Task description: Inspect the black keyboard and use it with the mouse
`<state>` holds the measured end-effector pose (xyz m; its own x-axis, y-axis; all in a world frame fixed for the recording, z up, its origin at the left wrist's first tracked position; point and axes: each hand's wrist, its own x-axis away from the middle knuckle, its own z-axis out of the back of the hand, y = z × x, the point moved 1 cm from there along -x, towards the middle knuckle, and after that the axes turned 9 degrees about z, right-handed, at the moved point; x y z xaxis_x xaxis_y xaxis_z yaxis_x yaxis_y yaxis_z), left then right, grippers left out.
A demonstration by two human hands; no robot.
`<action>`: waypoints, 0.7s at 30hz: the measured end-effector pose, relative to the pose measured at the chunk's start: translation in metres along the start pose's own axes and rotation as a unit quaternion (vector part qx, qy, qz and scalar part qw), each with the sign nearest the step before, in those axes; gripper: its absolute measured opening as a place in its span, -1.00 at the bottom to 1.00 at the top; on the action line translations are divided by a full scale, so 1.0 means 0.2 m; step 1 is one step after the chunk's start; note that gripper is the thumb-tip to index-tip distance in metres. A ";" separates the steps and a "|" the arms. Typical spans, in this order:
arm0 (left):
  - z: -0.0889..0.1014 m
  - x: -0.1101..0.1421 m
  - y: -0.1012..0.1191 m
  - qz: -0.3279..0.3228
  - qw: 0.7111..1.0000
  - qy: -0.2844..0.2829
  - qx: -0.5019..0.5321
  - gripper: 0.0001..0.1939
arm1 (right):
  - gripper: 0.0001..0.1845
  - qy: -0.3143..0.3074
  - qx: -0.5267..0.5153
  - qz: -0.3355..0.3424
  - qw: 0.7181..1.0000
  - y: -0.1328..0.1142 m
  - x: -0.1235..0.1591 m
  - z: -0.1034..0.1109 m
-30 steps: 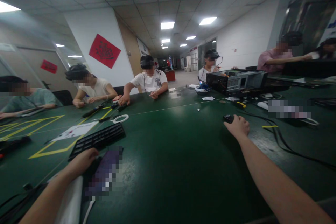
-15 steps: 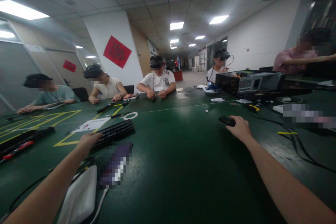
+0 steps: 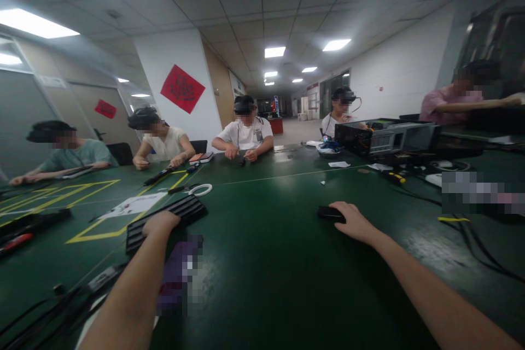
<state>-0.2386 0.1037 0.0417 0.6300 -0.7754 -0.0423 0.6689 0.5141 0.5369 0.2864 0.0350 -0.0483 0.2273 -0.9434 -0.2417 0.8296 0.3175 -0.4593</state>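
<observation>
A black keyboard lies on the green table, left of centre. Across its middle rests my left hand, palm down. The back of that hand hides most of its fingers, so their curl does not show. Right of centre, my right hand has its thumb and fingers around the right end of a black computer mouse, low on the tabletop. Just below the keyboard is a blurred-out purple object. Under my left forearm lie dark cables and part of a white item.
A printed sheet and a white ring lie beyond the keyboard. An opened computer case stands at the back right, with loose cables nearer me. Several people wearing headsets sit around the table.
My left hand has moved right along the keyboard, from its left end to its middle. My right hand has brought the mouse left and nearer to me.
</observation>
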 end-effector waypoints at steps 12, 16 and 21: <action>0.03 0.17 0.30 -0.036 0.968 -0.090 0.229 -0.70 | -0.54 0.047 -0.062 -0.018 0.997 -0.15 -0.02 0.03; -0.15 0.46 0.50 -0.099 0.921 -0.176 0.335 -0.60 | -0.53 0.039 -0.222 0.041 0.974 -0.33 0.02 0.08; -0.43 0.91 0.58 -0.171 0.726 -0.380 0.547 -0.53 | -0.54 0.033 -0.360 0.102 0.927 -0.51 0.08 0.12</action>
<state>-0.0125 0.0540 0.0231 -0.1774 -0.9811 -0.0775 -0.2404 -0.0332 0.9701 0.2182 -0.0148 0.0148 0.2906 -0.8566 -0.4263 0.2123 0.4921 -0.8442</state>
